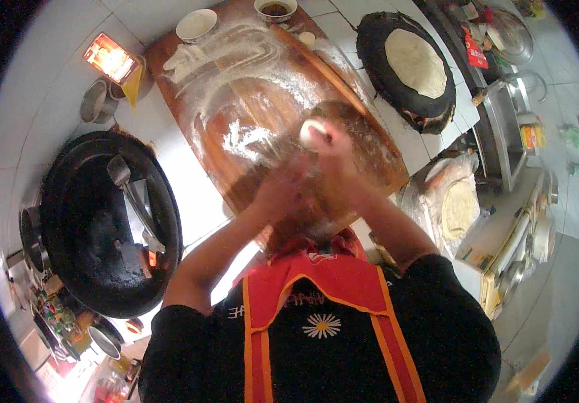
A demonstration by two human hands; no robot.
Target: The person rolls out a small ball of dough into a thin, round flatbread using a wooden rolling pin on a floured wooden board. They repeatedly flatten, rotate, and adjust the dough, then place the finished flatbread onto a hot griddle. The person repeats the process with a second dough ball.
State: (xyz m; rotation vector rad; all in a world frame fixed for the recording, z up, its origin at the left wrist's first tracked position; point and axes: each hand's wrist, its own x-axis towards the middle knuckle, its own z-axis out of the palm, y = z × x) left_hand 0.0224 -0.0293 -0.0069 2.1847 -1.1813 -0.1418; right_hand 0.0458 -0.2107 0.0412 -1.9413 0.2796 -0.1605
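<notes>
My right hand [334, 141], blurred by motion, grips a small pale piece of dough [313, 135] above the right part of a floured wooden board [264, 106]. Lower and to the left, my left hand [289, 186] is over the board near its front edge; its fingers are too blurred to read. A patch of white flour [249, 141] lies left of the dough. A long wooden rolling pin [335, 80] rests slantwise along the board's right side. At the far edge stand a white bowl [197, 25] and a bowl of dark liquid [275, 9].
At left a large black wok [103, 287] holds a metal spatula [119, 171]. A round flatbread [415, 63] lies on a black pan [372, 55] at right. Nearer, more flat dough [460, 209] rests on plastic. A lit phone [111, 57] stands at the far left.
</notes>
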